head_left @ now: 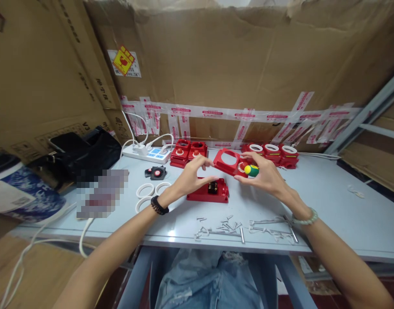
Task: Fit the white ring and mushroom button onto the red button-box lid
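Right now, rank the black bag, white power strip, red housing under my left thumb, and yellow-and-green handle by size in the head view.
1. Black bag
2. White power strip and red housing: too alike to rank
3. Yellow-and-green handle

The red cover and base look like hard plastic with a glossy skin; the green-and-yellow handle also looks like smooth plastic. Screws and T-shaped tools are shiny, silvery metal. The table is smooth, catching a glare. Behind stands matt brown cardboard, its tape slick. The jeans are faded, frayed denim.
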A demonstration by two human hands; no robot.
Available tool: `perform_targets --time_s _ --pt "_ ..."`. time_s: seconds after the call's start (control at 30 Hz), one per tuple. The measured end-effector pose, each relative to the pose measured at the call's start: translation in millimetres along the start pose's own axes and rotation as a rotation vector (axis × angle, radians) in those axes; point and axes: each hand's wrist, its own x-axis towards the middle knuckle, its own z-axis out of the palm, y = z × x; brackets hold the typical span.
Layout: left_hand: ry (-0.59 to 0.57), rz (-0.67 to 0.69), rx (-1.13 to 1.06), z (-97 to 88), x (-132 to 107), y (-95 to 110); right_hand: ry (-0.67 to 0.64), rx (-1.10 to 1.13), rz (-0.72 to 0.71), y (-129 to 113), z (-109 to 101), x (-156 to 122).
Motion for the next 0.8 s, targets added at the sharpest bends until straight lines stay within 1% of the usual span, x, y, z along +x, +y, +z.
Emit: perform_targets --time_s 0.03,0.07,0.1,0.17,0.23,0.3,0.37,0.43,0.5,0.63,0.7,0.8 --pt "0.07 -0.032 -0.029 -0.8 0 1 0.018 -0.003 -0.052 -4 2 -1" --pt "0.106 -0.069 -0.077 -1.4 0 3 0.031 -0.012 -0.108 -7 5 -3" --pt "0.104 -0.11 -0.142 -1.7 0 4 0.039 -0.026 -0.163 -11 8 -4" --pt "0.044 -0.182 -0.293 -1.6 1 5 0.045 -0.056 -0.248 -18 12 -7" --pt "0.028 -0.219 -0.401 -1.8 1 5 0.053 -0.04 -0.285 -21 13 -8" --pt "0.07 -0.221 -0.448 -3.2 2 4 0.089 0.053 -0.248 -20 12 -7" --pt "0.108 -0.202 -0.463 -5.3 3 4 0.113 0.186 -0.135 -16 10 -5" --pt "0.128 -0.169 -0.475 -6.9 3 5 0.098 0.282 -0.006 -12 7 -2" --pt "0.142 -0.114 -0.46 -7.1 3 7 0.054 0.335 0.071 -10 6 0" --pt "0.126 -0.02 -0.4 -4.3 1 11 0.009 0.445 0.098 -11 2 3" --pt "0.102 0.014 -0.399 -2.6 0 13 -0.014 0.494 0.068 -13 -2 3" --pt "0.045 0.038 -0.389 -0.2 -3 14 -0.121 0.546 0.012 -16 -9 3"
